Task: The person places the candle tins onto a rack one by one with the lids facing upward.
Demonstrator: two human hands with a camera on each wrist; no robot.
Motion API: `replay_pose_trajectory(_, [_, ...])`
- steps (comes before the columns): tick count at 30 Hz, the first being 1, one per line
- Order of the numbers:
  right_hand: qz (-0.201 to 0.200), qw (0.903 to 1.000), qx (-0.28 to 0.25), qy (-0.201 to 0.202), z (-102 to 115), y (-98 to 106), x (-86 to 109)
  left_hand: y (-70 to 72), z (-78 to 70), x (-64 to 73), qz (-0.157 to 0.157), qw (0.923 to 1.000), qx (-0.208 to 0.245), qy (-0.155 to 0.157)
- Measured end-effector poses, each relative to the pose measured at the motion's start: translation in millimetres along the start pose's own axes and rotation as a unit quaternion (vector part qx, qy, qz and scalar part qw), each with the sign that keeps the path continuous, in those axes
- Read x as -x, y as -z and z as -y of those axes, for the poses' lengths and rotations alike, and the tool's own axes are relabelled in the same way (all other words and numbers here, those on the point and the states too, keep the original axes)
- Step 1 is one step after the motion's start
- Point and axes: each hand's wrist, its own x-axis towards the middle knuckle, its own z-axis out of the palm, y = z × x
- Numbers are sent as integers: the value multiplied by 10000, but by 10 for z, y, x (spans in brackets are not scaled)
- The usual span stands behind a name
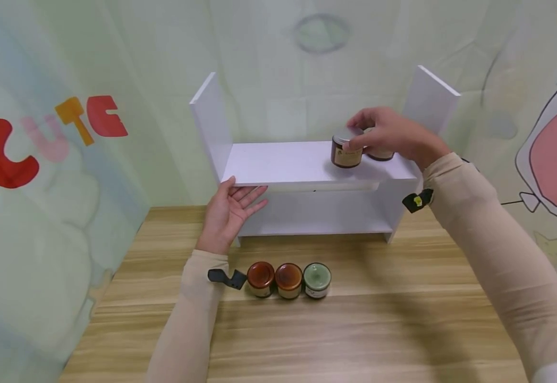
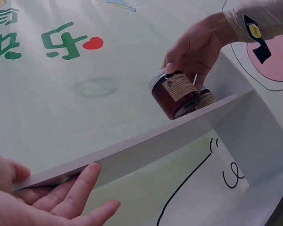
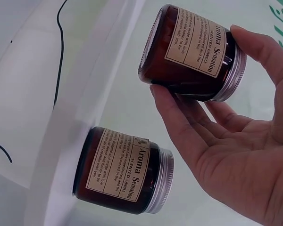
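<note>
In the head view my right hand (image 1: 386,133) grips a brown scented candle jar (image 1: 347,154) with a silver lid above the white shelf's upper board (image 1: 278,162). The right wrist view shows this candle (image 3: 188,52) apart from the board, thumb by its lid and fingers along its side. Beside it a matching candle (image 3: 125,172) stands on the board, partly hidden behind the hand in the head view. My left hand (image 1: 228,215) holds the board's front left edge, thumb above and fingers beneath, as the left wrist view shows.
Three jars stand in a row on the wooden table (image 1: 307,335): two reddish-brown jars (image 1: 261,276) (image 1: 288,277) and a green jar (image 1: 317,276). The shelf has raised side panels (image 1: 211,125) (image 1: 429,101) and a lower board (image 1: 317,213). A printed curtain (image 1: 269,69) hangs behind.
</note>
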Motion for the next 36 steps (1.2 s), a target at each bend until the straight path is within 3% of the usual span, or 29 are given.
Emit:
replay_pose_trajectory(10, [298,9994,-135,-68,67,94,-141,-31,-10,10,-32,10000,-54,-33])
replay_pose_trajectory(24, [669,9973,172,-262,134,189,-311,-36,-10,5,-27,10000,-45,-22])
replay_pose_trajectory(36, [1005,9936,134,-491,188,255,-398,-35,9,-3,-4,10000,10,-12])
